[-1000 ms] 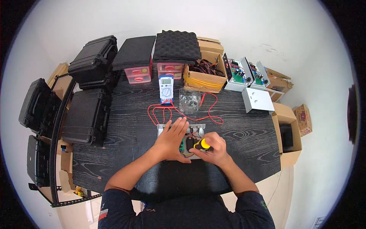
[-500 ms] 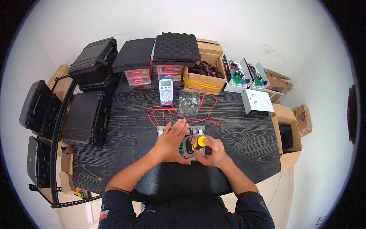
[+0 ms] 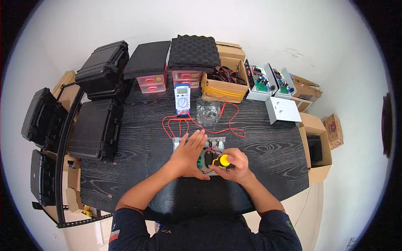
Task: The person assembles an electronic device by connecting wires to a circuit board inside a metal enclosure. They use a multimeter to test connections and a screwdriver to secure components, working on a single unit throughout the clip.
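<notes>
I see a black wooden table (image 3: 259, 146) filling the middle of the view. Black hard cases (image 3: 94, 125) sit at its nine o'clock side, and at twelve o'clock stand pink drawer boxes (image 3: 151, 83) topped with dark foam, next to a cardboard box (image 3: 224, 85) of cables. Small white metal boxes (image 3: 281, 109) lie toward two o'clock. A blue meter (image 3: 182, 97) lies just past centre, its red leads (image 3: 180, 125) looping down toward me, with a clear bag (image 3: 208, 111) just beside it.

The open metal box (image 3: 213, 144) with a green circuit board (image 3: 202, 160) lies right at the near middle, under both hands. My left hand (image 3: 188, 154) lies flat, fingers spread, across its nine o'clock half, pressing on it. My right hand (image 3: 234, 164) sits at its four o'clock corner, closed around a screwdriver (image 3: 223, 160) with a yellow handle, the tip pointing into the box.
</notes>
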Demonstrator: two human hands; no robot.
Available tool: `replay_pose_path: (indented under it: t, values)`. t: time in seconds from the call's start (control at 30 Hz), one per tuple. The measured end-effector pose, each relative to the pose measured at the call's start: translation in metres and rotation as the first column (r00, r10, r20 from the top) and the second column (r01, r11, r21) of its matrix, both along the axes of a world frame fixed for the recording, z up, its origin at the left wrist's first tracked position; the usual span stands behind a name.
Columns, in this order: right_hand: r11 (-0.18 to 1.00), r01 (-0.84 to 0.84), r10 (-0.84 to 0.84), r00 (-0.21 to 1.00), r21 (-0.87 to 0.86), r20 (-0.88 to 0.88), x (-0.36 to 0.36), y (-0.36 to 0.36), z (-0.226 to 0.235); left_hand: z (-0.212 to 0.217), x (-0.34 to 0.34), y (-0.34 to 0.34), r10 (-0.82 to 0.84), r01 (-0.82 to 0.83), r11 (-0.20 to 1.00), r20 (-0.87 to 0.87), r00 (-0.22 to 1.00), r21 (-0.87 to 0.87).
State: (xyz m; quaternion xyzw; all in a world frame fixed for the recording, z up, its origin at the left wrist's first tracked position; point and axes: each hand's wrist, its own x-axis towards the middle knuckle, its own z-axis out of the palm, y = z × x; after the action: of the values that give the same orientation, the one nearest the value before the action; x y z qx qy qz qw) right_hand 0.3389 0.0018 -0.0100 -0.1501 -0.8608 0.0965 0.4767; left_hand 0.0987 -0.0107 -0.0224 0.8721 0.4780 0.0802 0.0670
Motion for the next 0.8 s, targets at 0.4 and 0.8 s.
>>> replay_pose_path:
  t: [0.4,0.8]
  values:
    - [0.955,0.115,-0.151,0.982,-0.274,-0.113,0.005,-0.001,-0.026,0.004,0.001,0.001,-0.003,0.002,1.000,-0.020,1.000,-0.023]
    - [0.606,0.711,-0.628,0.703,-0.356,0.334,0.049,0.174,-0.029,0.006,0.002,0.001,0.000,-0.003,0.999,-0.078,0.997,-0.041]
